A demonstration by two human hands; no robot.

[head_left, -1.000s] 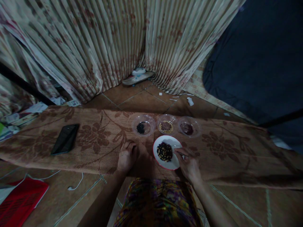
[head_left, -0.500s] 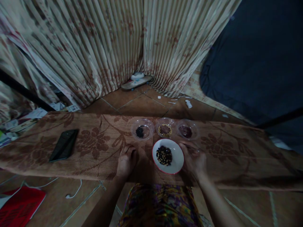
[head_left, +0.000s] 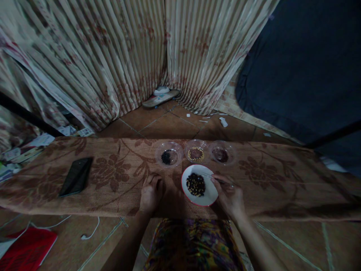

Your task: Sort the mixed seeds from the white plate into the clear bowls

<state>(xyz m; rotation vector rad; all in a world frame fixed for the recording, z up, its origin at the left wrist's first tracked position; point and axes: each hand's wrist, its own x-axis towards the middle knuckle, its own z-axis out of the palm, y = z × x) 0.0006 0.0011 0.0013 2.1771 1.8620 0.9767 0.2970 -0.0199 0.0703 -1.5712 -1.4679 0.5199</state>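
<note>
My right hand [head_left: 229, 195] pinches slim metal tweezers [head_left: 208, 175] over the right rim of a white bowl [head_left: 210, 192] with a red edge. The tips point left, toward a heap of dark and yellow beans [head_left: 196, 185] in the bowl; whether they grip a bean is too small to see. My left hand [head_left: 151, 192] rests on the cloth left of the bowl, fingers curled in a loose fist, nothing visible in it. Behind the bowl stand three clear plastic bowls: one with black beans [head_left: 166, 157], one with yellow beans [head_left: 196, 154], one with dark reddish beans [head_left: 221, 155].
A brown flowered cloth [head_left: 113, 192] covers the narrow table. A black phone [head_left: 75, 177] lies on its left part. Beyond are a skateboard [head_left: 160, 98] and paper scraps on the tiled floor, before striped curtains. A red bag [head_left: 29, 248] and a white cable lie lower left.
My right hand has turned and shifted from beside the bowl, bringing the tweezers in over its rim toward the beans. My left hand stays in place. The view has shifted slightly.
</note>
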